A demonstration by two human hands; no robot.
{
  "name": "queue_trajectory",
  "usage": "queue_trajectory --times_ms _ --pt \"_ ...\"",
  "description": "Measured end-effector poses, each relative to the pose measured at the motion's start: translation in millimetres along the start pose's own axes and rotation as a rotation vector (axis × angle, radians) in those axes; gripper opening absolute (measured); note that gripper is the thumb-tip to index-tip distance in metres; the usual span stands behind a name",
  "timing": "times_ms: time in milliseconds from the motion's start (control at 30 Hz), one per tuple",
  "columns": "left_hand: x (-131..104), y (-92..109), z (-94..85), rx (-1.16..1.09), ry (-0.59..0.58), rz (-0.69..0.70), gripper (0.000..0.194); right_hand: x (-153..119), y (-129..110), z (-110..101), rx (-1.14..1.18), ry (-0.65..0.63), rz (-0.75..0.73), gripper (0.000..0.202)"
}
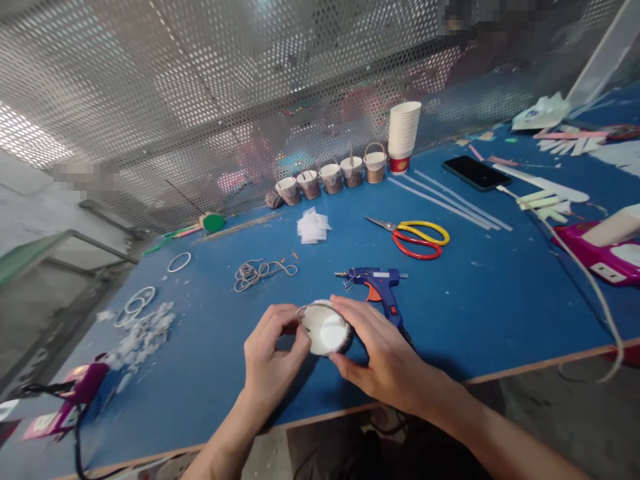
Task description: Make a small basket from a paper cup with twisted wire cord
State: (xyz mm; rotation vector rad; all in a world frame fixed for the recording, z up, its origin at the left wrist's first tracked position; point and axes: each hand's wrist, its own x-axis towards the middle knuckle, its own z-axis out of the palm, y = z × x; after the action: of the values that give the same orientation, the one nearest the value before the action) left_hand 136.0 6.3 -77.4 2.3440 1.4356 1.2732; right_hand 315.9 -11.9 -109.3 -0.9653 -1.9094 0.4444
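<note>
A small paper cup (326, 329), white inside with a dark cord-like band at its rim, is tilted so its mouth faces me. My left hand (275, 353) pinches the rim at its left side, thumb and fingers closed. Around the cup's right side wraps my right hand (373, 343), its thumb low and fingers on top. Just behind the right hand lies a blue hot glue gun (377, 283) with an orange trigger. A loose tangle of twine (257, 273) lies beyond my left hand. Scissors (415, 237) with yellow and red handles rest farther back.
Several wrapped cups (331, 179) stand in a row by the mesh wall, beside a stack of paper cups (404, 137). White squares (313, 227), glue sticks (445, 203) and a phone (477, 173) lie on the blue table (215, 373). Power strips (75, 400) sit at both sides, with cables trailing.
</note>
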Motion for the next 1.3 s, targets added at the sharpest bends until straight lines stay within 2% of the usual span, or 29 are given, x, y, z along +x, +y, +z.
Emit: queue_trajectory --times_ms 167,267,333,433,567,633,767,833,933,1300 --pt "-1.0 -1.9 -1.4 0.015 0.028 0.032 0.012 2.7 1.3 -5.5 0.062 -0.009 0.011 0.053" --pt "-0.2 -1.8 -2.9 0.007 0.035 0.040 0.011 18.9 -1.5 -19.7 0.128 -0.063 0.051 0.041" --pt "1.2 -1.3 -3.1 -0.010 0.024 0.037 0.011 36.5 -5.6 -29.9 0.137 -0.083 0.018 0.029" --pt "2.9 -0.6 -2.1 -0.033 -0.007 0.028 0.011 64.9 -13.2 -39.5 0.107 -0.231 -0.053 0.023" --pt "3.0 -1.0 -2.2 -0.083 -0.021 0.019 0.011 89.9 -20.6 -40.6 0.011 -0.444 -0.078 0.015" --pt "2.9 -1.5 -4.8 -0.138 -0.059 -0.022 0.012 95.2 -22.8 -40.3 -0.013 -0.493 -0.072 0.015" --pt "2.9 -2.4 -13.8 -0.308 -0.253 -0.147 0.021 98.3 -28.1 -42.0 -0.027 -0.551 -0.007 0.017" --pt "1.9 -3.2 -17.8 -0.377 -0.311 -0.189 0.031 98.2 -31.0 -42.6 -0.019 -0.560 0.016 0.017" --pt "-0.7 -5.8 -21.0 -0.429 -0.330 -0.223 0.036 96.4 -33.6 -41.2 0.009 -0.521 0.019 0.018" --pt "-0.3 -13.1 -24.1 -0.442 -0.293 -0.280 0.021 85.0 -27.0 -29.2 0.065 -0.352 -0.033 0.019"
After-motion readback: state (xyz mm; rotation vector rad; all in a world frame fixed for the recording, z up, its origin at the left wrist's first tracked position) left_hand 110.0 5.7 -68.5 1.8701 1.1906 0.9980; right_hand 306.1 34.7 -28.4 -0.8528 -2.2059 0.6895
